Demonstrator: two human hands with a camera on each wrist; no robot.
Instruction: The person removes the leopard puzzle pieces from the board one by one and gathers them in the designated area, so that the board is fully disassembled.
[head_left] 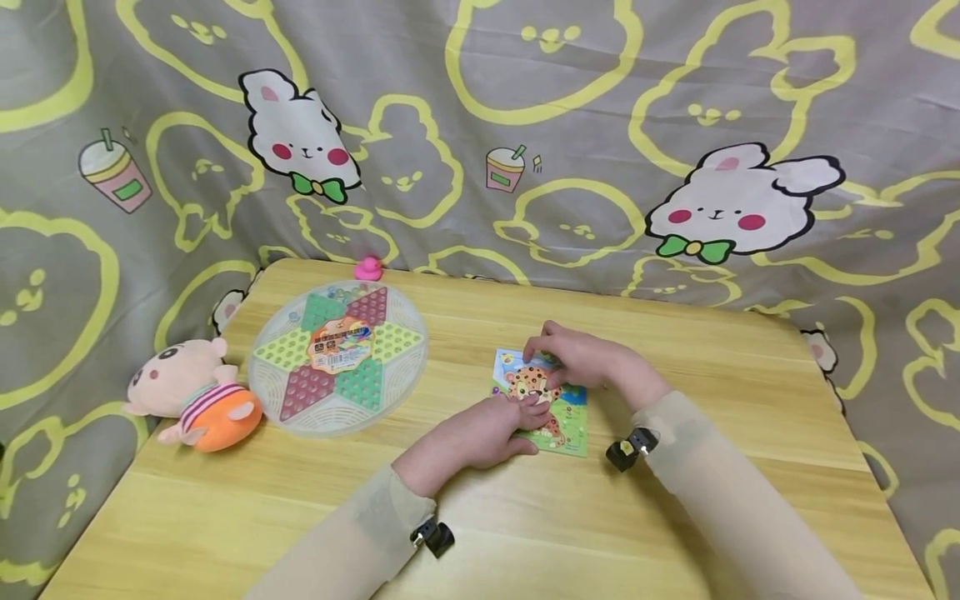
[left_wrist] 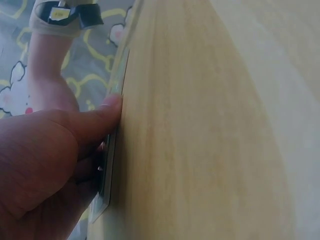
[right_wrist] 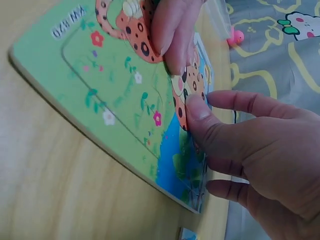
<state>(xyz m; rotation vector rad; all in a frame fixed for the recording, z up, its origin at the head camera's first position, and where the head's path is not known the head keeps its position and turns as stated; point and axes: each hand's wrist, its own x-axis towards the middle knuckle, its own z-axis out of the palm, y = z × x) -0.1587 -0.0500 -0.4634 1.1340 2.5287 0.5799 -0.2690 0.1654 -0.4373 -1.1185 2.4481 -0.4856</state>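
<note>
A flat jigsaw puzzle board [head_left: 566, 433] with a spotted leopard on green grass lies on the table; "KW 820" is printed on one corner. My left hand [head_left: 487, 429] rests on it from the near-left side. In the right wrist view its fingers [right_wrist: 172, 35] lie fairly straight on the leopard's body. Its thumb [left_wrist: 107, 107] is at the board's edge in the left wrist view. My right hand [head_left: 573, 354] holds the board's far edge. In the right wrist view, the thumb [right_wrist: 200, 110] presses the leopard's face, with the other fingers along and behind the edge.
Left of the puzzle lies a round Chinese checkers board [head_left: 262, 371] with a label in its middle. Beside it is a plush toy [head_left: 225, 417] in orange. A pink rubber duck [head_left: 368, 268] stands at the table's back edge. One small blue piece [right_wrist: 188, 234] lies near the puzzle board.
</note>
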